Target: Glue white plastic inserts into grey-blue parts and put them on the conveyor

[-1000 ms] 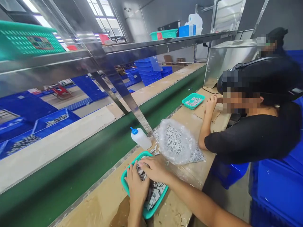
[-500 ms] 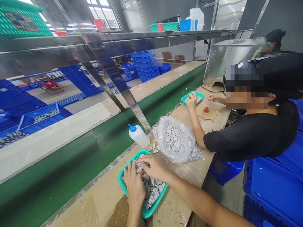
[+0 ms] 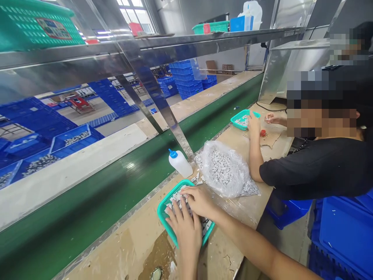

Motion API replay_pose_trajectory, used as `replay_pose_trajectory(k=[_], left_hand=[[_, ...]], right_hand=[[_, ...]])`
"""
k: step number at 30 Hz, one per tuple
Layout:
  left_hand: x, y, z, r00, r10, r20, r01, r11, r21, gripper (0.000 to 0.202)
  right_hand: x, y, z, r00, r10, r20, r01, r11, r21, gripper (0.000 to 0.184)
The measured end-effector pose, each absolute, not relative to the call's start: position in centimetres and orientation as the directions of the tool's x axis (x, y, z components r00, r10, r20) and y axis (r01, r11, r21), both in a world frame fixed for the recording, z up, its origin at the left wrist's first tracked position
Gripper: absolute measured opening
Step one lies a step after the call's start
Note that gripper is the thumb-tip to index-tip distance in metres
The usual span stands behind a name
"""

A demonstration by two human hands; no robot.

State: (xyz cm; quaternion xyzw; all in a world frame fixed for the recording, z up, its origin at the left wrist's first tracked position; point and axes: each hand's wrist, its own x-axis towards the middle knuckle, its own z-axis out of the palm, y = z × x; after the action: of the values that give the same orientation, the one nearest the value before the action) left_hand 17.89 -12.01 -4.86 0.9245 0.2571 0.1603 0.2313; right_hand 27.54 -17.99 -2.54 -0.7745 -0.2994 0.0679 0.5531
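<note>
A green plastic basket (image 3: 161, 213) of small white-and-grey flat pieces (image 3: 174, 199) sits on the worktable before me. My left hand (image 3: 186, 223) lies across the pieces in the basket's middle, palm down with fingers spread. Beside it, my right hand (image 3: 201, 199) reaches in from the right, its fingers stretched over the pieces at the far end, thumb apart from the index finger. The two hands are close together. I see no piece gripped in either. Much of the basket's contents is hidden under them.
Beyond the basket stand a white squeeze bottle (image 3: 181, 165) with a blue cap and a clear plastic bag (image 3: 223, 167) full of similar pieces. A green conveyor belt (image 3: 116, 182) runs alongside the table (image 3: 116, 252). At right, a co-worker handles pieces near another green basket (image 3: 233, 122).
My left hand has moved from the basket's left rim inward over the pieces. My right hand remains at the far end. The whole view has shifted, and a round object shows at the bottom edge.
</note>
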Motion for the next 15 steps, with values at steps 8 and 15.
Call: replay_pose_trajectory(k=[8, 15], left_hand=[[19.9, -10.0, -4.5, 0.768, 0.639, -0.034, 0.527, -0.601, 0.601, 0.074], [10.2, -12.7, -1.6, 0.691, 0.667, 0.278, 0.367, -0.655, 0.661, 0.070]], right_hand=[[27.5, -17.7, -3.1, 0.800, 0.545, 0.250, 0.424, -0.219, -0.879, 0.038], [27.5, -17.8, -3.4, 0.784, 0.545, 0.296, 0.457, -0.184, -0.870, 0.036]])
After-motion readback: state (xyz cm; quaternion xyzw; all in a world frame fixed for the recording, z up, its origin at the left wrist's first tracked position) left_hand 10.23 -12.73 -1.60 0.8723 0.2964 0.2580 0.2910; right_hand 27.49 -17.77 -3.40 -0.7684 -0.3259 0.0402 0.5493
